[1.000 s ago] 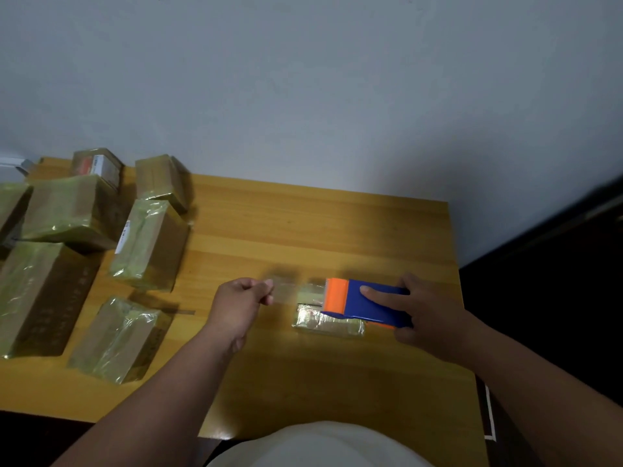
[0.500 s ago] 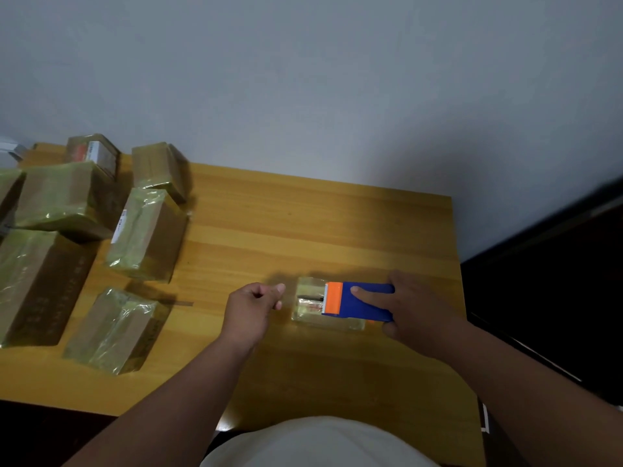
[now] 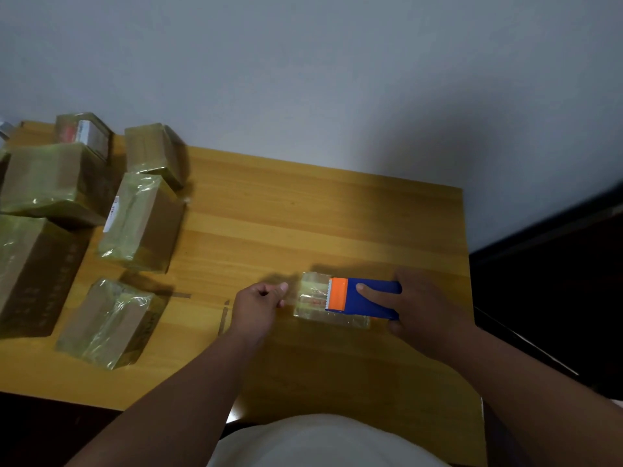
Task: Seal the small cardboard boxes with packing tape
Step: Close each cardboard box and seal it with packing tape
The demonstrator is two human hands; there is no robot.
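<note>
On a yellow wood-grain table [image 3: 303, 224] against a plain grey wall [image 3: 303, 79], seen from the head camera, a small flat box [image 3: 312, 298] wrapped in glossy clear tape lies at about five o'clock of the tabletop. Red print shows through the film on its top, too blurred to read. The right hand [image 3: 424, 308] grips a blue tape dispenser [image 3: 367, 298] with an orange front plate and a toothed cutter edge; its index finger lies straight along the blue body, and the dispenser sits on the right half of the box. The left hand [image 3: 259, 306], at nine o'clock of the box, has its fingers curled and thumb against forefinger, pinching a short run of clear tape [image 3: 290, 298] that reaches to the box.

At nine to eleven o'clock of the table stands a cluster of taped cardboard boxes [image 3: 138, 224], brown and rectangular, their film crinkled and shiny. One carries a white label with red marks on its side edge, another at the far corner a red-and-white label; neither is legible. The largest bears rows of dark printed characters, unreadable.
</note>
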